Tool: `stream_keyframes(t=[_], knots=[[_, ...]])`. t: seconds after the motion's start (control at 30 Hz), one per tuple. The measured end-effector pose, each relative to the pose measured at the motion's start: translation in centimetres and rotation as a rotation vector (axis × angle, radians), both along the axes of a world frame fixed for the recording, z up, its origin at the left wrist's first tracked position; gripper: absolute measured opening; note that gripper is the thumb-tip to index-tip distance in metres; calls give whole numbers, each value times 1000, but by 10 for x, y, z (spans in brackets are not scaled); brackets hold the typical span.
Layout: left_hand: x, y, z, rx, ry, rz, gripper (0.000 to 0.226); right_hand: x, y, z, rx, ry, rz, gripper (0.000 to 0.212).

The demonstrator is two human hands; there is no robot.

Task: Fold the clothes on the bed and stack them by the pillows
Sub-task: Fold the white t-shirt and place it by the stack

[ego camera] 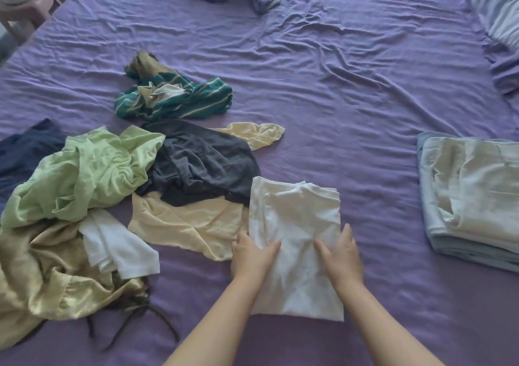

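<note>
The white garment [296, 225] lies on the purple bed sheet [351, 85], near the lower centre of the head view. It is folded into a tall, narrow rectangle, with layered edges visible at its far end and soft creases across the middle. Its left edge touches a pale yellow garment [182, 222], which lies partly under a dark grey garment [202, 163].

Both hands rest on the white garment — palms down, arms extended forward from the bottom of the view. The left hand [251, 256] lies at the left edge of the fold, fingers fairly straight and angled inward. The right hand [341, 253] lies at the right edge, fingers likewise extended, thumb pointing away from the body. Neither hand grips the fabric; both press flat on it.

To the left sits an unfolded heap: a light green garment [84, 174], a beige satin garment [42, 281] and a small white garment [118, 247]. A teal striped garment [179, 99] lies farther up the bed. A folded stack [471, 197] sits at the right — well apart from the hands. A striped pillow [500, 9] shows at the upper right corner.
</note>
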State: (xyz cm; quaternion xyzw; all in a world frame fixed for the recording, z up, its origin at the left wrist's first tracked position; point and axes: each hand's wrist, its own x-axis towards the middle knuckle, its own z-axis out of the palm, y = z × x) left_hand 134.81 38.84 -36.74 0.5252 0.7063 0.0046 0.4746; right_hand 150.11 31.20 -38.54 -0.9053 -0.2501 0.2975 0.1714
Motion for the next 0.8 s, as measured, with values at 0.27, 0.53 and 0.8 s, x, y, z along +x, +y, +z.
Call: stream_keyframes(t=[0.27, 0.53, 0.8], knots=[[3, 1, 13, -81, -94, 109, 78, 5, -10, 15, 103, -12, 47, 22], [17, -36, 42, -588, -481, 568, 43, 23, -34, 52, 119, -54, 111, 29], [74, -102, 52, -94, -494, -29, 25, 87, -118, 66, 89, -152, 83, 25]])
